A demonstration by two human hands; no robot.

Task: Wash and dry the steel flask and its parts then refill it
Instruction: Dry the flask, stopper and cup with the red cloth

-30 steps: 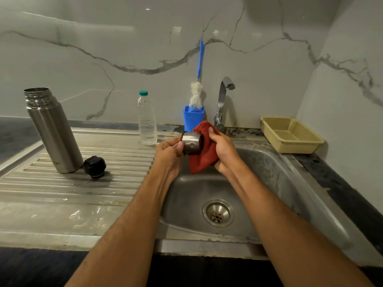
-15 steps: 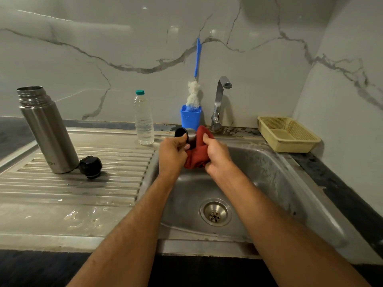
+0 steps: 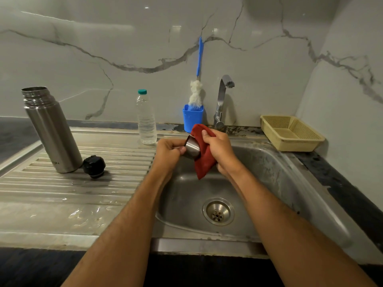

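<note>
Over the sink, my left hand grips a small steel cup, the flask's cap. My right hand holds a red cloth wrapped against the cup's far side, and the cloth's tail hangs down. The open steel flask stands upright on the draining board at the left. Its black stopper lies right beside the flask's base. A clear water bottle with a green cap stands behind the board.
A tap rises behind the sink, shut off. A blue holder with a bottle brush stands left of the tap. A yellow plastic basket sits on the counter at right. The ribbed draining board is wet near its front.
The cup has turned in my left hand and the red cloth has shifted around it, now hanging lower. The flask, stopper and bottle have stayed put.
</note>
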